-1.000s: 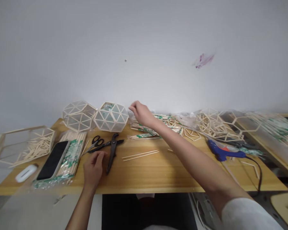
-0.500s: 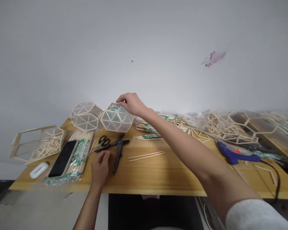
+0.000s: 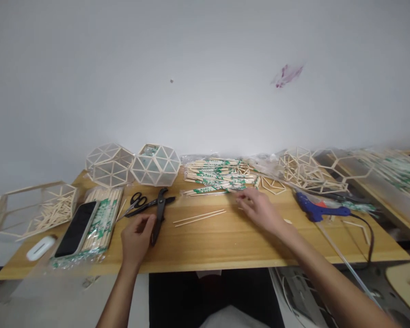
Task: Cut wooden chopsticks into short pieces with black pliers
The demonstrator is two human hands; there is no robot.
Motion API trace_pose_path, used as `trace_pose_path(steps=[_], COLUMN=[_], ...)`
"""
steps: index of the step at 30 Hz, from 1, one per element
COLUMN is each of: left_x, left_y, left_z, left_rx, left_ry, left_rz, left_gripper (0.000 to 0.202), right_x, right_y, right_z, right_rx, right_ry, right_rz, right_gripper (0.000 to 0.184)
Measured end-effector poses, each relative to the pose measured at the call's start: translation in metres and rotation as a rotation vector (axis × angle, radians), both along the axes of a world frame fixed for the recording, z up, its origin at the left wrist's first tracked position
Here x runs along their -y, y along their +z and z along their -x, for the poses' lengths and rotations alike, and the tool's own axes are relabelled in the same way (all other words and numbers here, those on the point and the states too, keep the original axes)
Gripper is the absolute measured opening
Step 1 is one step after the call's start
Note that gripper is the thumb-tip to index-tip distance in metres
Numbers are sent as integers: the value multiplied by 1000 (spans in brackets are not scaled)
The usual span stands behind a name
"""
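Note:
My left hand rests on the table with curled fingers, right beside the handle of a black pair of cutters. No object shows in its grip. Black-handled scissors lie just behind it. Out over the table, my right hand has its fingers drawn together near the front of the packaged sticks. A tiny pale tip shows by those fingers, too small to name. Two thin wooden sticks lie side by side on the table between my hands.
Stick-framed polyhedra stand at the back left. A stick-frame box holds short pieces. A phone lies on bagged sticks, near a white case. At right are a blue glue gun with its cord and stick frames.
My right hand has left the polyhedron at the back and come right and nearer, above the table. My left hand stays by the cutters. The whole view has shifted slightly.

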State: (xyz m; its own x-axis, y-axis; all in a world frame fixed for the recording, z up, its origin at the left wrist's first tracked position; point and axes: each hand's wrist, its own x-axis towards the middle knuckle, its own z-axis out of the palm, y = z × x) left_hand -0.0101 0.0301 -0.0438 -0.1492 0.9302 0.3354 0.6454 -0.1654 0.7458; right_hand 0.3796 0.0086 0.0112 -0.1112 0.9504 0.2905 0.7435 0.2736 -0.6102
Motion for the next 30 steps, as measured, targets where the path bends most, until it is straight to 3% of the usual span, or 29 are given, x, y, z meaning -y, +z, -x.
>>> trace_pose_path(steps=[4,9,13,23,27,30], left_x=[3,12,16,11,13,13], left_y=[4,9,7,0,1,2], left_z=[-7,-26,-37,-41,-43,-38], left_rx=[-184,-269,-290,-479,-450,-424], left_ry=[-74,-185,-282,-321,-283,-172], left_rz=[-165,-246,-273,-368,-352,-251], left_gripper=[24,17,12,7,8,15], right_x=[37,54,55,55,54,53], right_y=[-34,-54,-59,-60,-65,-66], right_z=[-25,-30,-26,-23,-25,-27], right_rx=[143,238,219,210,224,222], right_ry=[-124,-201,-221,-230,-229,-211], right_rz=[-24,-83,-123,-152,-203,-231], right_gripper=[23,25,23,20,18,16])
